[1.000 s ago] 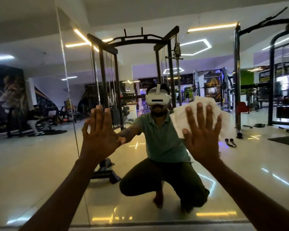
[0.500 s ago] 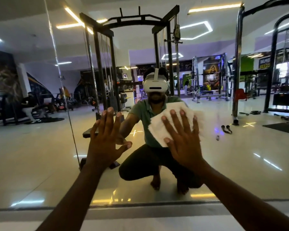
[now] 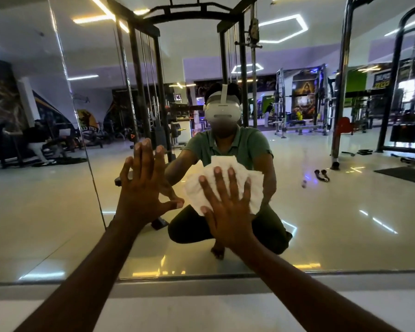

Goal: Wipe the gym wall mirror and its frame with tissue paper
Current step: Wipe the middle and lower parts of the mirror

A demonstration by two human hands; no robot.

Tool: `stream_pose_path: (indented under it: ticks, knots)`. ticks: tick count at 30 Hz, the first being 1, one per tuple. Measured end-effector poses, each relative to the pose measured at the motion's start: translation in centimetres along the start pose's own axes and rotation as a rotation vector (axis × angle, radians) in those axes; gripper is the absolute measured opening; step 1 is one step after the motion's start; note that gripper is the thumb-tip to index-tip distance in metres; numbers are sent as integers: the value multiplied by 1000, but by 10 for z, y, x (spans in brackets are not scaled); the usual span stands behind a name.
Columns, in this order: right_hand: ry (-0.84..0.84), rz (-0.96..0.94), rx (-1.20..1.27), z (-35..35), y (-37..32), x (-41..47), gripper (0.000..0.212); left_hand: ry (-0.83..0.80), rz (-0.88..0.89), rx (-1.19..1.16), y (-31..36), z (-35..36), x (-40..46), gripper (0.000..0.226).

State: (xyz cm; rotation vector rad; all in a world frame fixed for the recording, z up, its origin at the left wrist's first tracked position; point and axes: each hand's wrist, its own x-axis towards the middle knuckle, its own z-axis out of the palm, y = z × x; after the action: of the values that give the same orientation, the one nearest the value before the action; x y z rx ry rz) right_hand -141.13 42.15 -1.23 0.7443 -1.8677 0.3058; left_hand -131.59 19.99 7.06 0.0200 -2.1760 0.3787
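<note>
Two hands flat against the wall mirror (image 3: 345, 212), fingers straight and spread wide. Left hand (image 3: 141, 190) rests bare on the glass, thumb stretched toward the right hand. Right hand (image 3: 228, 212) presses a wad of white tissue paper (image 3: 225, 173) onto the glass; nothing is curled round it, the palm and straight fingers pin it. Tissue shows above and to both sides of the right hand's fingers, crumpled, its left edge just beside the left thumb tip.

Mirror seam (image 3: 86, 152), a thin vertical line, runs just left of the left hand. Bottom frame edge (image 3: 201, 276), a dark strip, lies below both forearms, with a pale ledge (image 3: 201, 307) beneath it.

Reflection directly behind the hands: a crouching person in a green shirt (image 3: 244, 144) with a white headset (image 3: 222, 113). Above the hands, a black cable machine (image 3: 189, 20). Well right of the right hand, glossy floor (image 3: 345, 236) with light streaks, a dark mat (image 3: 405, 174), more racks.
</note>
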Motion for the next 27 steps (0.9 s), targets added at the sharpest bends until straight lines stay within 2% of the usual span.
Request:
stream_pose_path:
  ticks: [1, 3, 7, 10, 12, 15, 18, 20, 24, 27]
  knots:
    - [-12, -49, 12, -5, 19, -8, 71, -1, -7, -5, 1, -2, 0, 137]
    - [-1, 17, 2, -15, 62, -32, 70, -6, -37, -32, 5, -5, -1, 137]
    - [74, 400, -37, -29, 116, -72, 78, -39, -48, -75, 44, 3, -17, 135]
    - [98, 648, -11, -23, 84, -55, 86, -45, -78, -50, 81, 22, -28, 140]
    - [57, 583, -4, -10, 47, -48, 87, -36, -106, -28, 87, 28, -29, 139]
    - [2, 258, -14, 11, 20, -59, 77, -36, -112, -24, 82, 30, -27, 136]
    - [9, 7, 4, 9, 51, -75, 70, -17, -103, -2, 83, 30, -28, 134]
    - [-3, -7, 28, 3, 88, -99, 68, -7, -95, -8, 82, 27, -30, 132]
    - [8, 330, -37, -18, 160, -161, 72, -20, -50, -7, 68, 17, -36, 131]
    - [11, 624, -3, -21, 157, -157, 79, -47, -53, -3, 75, 15, -37, 135]
